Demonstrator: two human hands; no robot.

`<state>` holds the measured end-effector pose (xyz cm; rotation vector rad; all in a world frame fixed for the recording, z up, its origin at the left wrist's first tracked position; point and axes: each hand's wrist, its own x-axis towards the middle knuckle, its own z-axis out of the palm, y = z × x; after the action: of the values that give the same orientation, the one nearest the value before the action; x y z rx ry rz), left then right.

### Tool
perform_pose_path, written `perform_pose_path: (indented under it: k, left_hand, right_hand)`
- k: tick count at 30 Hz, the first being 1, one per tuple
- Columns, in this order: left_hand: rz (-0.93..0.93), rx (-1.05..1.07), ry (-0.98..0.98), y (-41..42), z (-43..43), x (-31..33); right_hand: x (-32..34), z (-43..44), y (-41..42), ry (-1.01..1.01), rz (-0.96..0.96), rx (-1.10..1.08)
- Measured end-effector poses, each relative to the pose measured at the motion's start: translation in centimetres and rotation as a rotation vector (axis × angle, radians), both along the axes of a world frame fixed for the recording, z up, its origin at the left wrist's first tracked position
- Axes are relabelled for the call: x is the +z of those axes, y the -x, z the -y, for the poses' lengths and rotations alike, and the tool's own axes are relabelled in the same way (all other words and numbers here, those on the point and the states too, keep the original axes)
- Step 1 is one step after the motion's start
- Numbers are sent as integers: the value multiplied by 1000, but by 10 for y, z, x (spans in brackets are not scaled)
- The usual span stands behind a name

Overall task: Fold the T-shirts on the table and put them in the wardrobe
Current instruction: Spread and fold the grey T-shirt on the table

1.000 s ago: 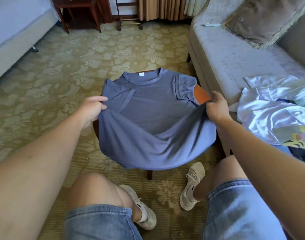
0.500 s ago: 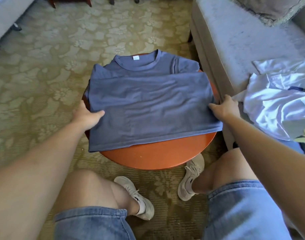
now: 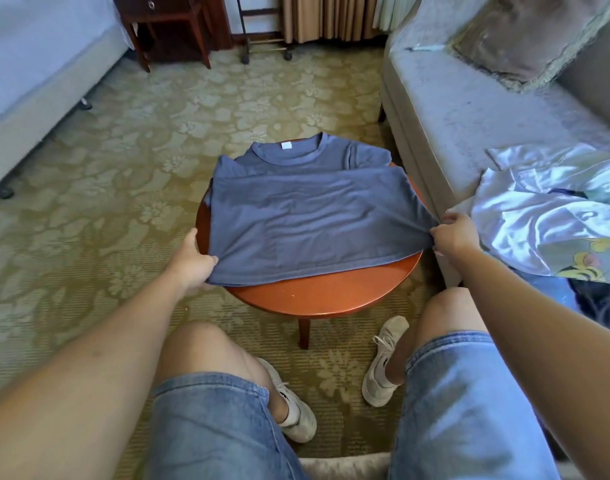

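- Blue T-shirt lies half-folded on the round bench.
- Left hand and right hand each pinch a side of the fold.
- Risk: uneven pulling could skew the fold or drag it off.

We list at centre frame the T-shirt: matt blue-grey knit cloth, softly creased. Beneath it we note the table: reddish wood, smooth, glossy. Left, carpet: matt woven pile, floral pattern. Right, sofa: pale velvety upholstery. On it, white garment: shiny, satin-like cloth. Bottom, shorts: faded denim.
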<state>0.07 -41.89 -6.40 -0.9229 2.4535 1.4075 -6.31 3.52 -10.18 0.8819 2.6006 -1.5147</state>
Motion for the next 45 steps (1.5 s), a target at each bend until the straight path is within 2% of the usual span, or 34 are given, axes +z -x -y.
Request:
perform_pose_path:
  k: [3, 8, 11, 17, 20, 24, 26, 30, 33, 38, 42, 45]
  left_hand:
    - [-9, 10, -143, -13, -10, 26]
    - [18, -141, -85, -33, -16, 60]
    - [21, -220, -38, -44, -16, 71]
    - [-192, -151, -116, -61, -27, 85]
    - [-218, -208, -38, -68, -38, 88]
    - [-209, -314, 33, -76, -50, 84]
    - [-207, -299, -11, -77, -54, 84]
    - [-231, -174, -224, -79, -57, 88]
    - [-263, -95, -306, -83, -55, 90]
    - [-396, -1, -252, -78, -45, 98]
    - [-503, -30, -15, -73, -40, 117]
    - [-575, -60, 167, -72, -37, 136]
  right_hand:
    - [59, 33, -35, 83, -62, 35]
    - [92, 49, -71, 117, -91, 136]
    - [97, 43, -86, 79, -45, 229]
    - [100, 39, -115, 153, -84, 350]
    - [97, 41, -126, 181, -57, 375]
    - [80, 47, -148, 82, 51, 437]
    - [77, 51, -154, 107, 37, 428]
    - [90, 68, -152, 375, -71, 358]
    - [101, 79, -145, 355, -188, 357]
    - [130, 83, -129, 237, -357, 328]
    - [151, 79, -123, 108, -463, 312]
    - [174, 76, -125, 100, -518, 316]
